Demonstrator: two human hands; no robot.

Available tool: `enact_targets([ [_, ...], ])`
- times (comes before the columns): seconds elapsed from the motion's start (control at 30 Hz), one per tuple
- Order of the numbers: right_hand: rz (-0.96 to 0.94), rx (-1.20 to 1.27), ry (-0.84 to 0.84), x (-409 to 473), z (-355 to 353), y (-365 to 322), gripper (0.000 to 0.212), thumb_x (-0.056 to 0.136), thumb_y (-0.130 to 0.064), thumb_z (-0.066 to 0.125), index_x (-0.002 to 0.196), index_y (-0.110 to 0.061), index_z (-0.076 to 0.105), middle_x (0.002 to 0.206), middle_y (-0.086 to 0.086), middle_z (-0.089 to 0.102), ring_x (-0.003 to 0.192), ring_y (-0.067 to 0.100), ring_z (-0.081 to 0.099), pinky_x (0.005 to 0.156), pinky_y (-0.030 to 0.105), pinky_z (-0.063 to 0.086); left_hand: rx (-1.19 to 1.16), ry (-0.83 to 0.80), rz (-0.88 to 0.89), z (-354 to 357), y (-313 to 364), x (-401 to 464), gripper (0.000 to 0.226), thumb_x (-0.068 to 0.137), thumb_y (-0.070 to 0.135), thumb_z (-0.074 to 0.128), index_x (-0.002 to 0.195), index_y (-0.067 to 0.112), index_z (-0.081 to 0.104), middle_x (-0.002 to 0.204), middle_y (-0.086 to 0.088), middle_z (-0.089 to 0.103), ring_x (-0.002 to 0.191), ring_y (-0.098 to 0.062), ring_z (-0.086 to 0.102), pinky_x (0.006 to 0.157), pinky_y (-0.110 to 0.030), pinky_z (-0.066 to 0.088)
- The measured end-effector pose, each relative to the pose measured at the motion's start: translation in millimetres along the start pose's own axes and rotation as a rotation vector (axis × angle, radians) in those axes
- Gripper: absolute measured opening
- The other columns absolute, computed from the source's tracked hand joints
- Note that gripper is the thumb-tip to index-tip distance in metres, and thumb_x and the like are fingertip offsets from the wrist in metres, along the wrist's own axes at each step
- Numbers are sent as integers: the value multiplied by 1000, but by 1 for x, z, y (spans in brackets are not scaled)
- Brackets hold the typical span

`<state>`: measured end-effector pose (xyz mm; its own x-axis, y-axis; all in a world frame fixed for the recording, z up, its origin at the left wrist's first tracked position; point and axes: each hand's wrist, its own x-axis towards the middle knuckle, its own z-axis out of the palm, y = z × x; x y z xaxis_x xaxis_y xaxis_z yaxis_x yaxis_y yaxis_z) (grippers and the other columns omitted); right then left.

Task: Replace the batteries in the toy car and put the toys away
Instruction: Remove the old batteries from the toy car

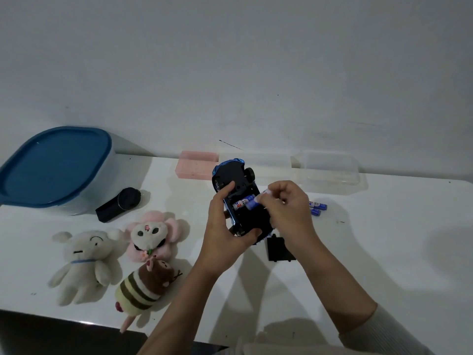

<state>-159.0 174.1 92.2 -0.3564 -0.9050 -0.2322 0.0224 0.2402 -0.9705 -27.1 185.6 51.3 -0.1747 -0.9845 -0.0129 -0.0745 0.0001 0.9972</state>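
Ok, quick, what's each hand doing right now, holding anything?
Left hand: grips the upturned toy car, thumb on its underside.
Right hand: pinches a battery at the open battery bay.

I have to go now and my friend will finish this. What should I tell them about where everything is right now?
Left hand grips the toy car upside down, its battery bay open.
Right hand pinches a battery at the bay; another battery already sits inside.
Two batteries lie on the table; the black cover lies below the car.
Left to do: seat the battery, refit the cover, put away the three plush toys; the blue-lidded bin is still closed.
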Motion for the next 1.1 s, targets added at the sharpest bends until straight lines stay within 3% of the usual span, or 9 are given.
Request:
enact_targets([
  [0.07,211,330,-55,3,-8,-7,13,84,-4,51,79,-14,57,67,6,57,42,10,43,42,22,32,-16,1,-3,-1,-1,0,91,67,-6,73,135,40,33,139,0,41,115,-24,52,74,-28,58],
  [0.13,382,592,-148,4,-20,-13,21,84,-10,38,79,-11,58,65,5,54,44,14,44,40,20,34,-18,-1,-7,-2,-2,0,91,68,-9,74,135,38,33,139,-1,41,115,-23,52,73,-25,57],
  [0.2,440,607,-227,3,-26,-17,24,84,-16,37,75,-12,59,65,3,56,48,17,48,41,22,38,-6,-1,-6,-2,-2,0,91,68,-8,74,135,38,33,140,-1,41,115,-23,52,73,-25,56],
  [0.27,380,442,-258,2,-23,-16,27,89,-20,44,64,-14,53,62,2,51,43,15,43,39,20,34,-5,-7,-3,-1,-3,1,91,68,-8,75,135,39,33,139,-1,41,116,-23,52,74,-26,57],
  [0.33,154,111,-203,0,-18,-11,34,89,-21,58,57,-14,49,54,-2,45,39,11,37,38,20,31,-3,-7,-3,0,-4,1,91,68,-7,74,135,40,33,138,1,41,117,-24,51,77,-31,58],
  [0.47,-261,-444,-108,-8,-11,1,11,76,-30,73,72,-24,65,43,-17,48,43,5,41,46,17,33,32,0,4,2,-4,1,91,65,7,79,136,40,33,138,2,42,119,-24,50,77,-43,60],
  [0.63,-282,-682,-57,-11,-4,-1,19,73,-41,73,87,-30,67,61,-17,54,65,9,56,50,23,38,133,53,58,4,-4,1,92,56,23,80,135,40,37,128,12,44,116,-20,51,76,-47,58],
  [0.8,-286,-799,-49,-9,-2,-5,32,71,-52,70,93,-29,68,58,-13,51,67,12,57,48,20,36,221,101,88,4,-4,1,92,51,26,80,132,41,39,119,23,40,114,-10,50,85,-46,55],
  [1.1,-239,-832,-70,-8,-1,-13,30,68,-48,69,83,-23,68,57,-9,54,66,15,60,53,22,42,310,89,166,1,-5,1,92,55,17,81,134,37,37,117,9,39,111,-12,51,86,-40,56],
])
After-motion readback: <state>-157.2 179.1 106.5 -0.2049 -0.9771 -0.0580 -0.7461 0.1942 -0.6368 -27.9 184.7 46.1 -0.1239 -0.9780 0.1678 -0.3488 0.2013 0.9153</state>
